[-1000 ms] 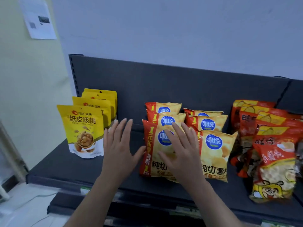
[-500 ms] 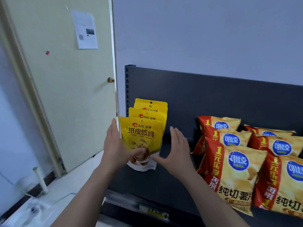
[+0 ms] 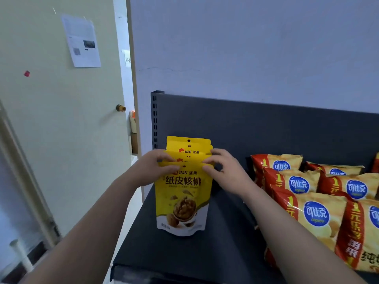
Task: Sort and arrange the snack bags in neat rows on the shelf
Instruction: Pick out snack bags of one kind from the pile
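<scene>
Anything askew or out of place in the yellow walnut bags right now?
Slightly. The walnut bags stand upright, but their tops fan out unevenly; left hand and right hand pinch the upper corners. Nothing looks spilled or torn.

Head camera looks forward and down, close over the dark shelf (image 3: 184,257).

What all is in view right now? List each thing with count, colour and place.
walnut bags: at least three, yellow, upright in a row at the shelf's left end
chip bags: several, red and yellow, shelf's right side
shelf: one, dark grey, against the wall
door: one, pale green, left, with a brass knob
paper notice: one, white, on the door
left hand: on the bags' left top edges
right hand: on their right top edges
</scene>
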### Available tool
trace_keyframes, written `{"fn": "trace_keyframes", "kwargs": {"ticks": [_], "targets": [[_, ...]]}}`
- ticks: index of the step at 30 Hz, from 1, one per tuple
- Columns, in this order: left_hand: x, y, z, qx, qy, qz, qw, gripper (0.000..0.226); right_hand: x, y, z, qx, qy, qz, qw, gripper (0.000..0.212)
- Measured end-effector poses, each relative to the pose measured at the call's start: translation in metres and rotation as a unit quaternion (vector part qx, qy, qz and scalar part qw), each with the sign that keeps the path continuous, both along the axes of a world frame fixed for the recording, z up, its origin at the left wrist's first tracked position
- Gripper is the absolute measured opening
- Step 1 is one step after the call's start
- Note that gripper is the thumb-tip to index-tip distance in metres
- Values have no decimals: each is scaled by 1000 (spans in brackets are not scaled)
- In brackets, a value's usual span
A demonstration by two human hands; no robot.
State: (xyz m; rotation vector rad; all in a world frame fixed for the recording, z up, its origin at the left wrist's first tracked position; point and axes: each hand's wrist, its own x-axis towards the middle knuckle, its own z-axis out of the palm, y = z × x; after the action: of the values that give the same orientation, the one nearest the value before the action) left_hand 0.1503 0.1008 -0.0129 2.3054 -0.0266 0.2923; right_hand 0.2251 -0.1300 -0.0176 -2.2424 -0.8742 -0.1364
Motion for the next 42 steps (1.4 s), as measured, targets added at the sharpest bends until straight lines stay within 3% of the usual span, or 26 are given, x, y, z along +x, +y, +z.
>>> {"fn": "trace_keyframes", "kwargs": {"ticks": [5,9,25,32,42], "targets": [[5,0,-5,27,11,23,999,16,2,4,6,-37,-19,-5,999,26],[5,-7,-8,49,-7,26,998,23,1,-6,8,-41,-35,-15,998,24],[1,-68,-5,85,4,-35,996,24,-23,-68,32,-168,-73,-91,979,22],[-9,-71,-3,125,-1,-50,991,27,-32,-81,36,-164,-47,-56,984,22],[-26,-77,-2,103,18,-66,992,25,-45,-90,39,-147,-34,-19,988,22]]}}
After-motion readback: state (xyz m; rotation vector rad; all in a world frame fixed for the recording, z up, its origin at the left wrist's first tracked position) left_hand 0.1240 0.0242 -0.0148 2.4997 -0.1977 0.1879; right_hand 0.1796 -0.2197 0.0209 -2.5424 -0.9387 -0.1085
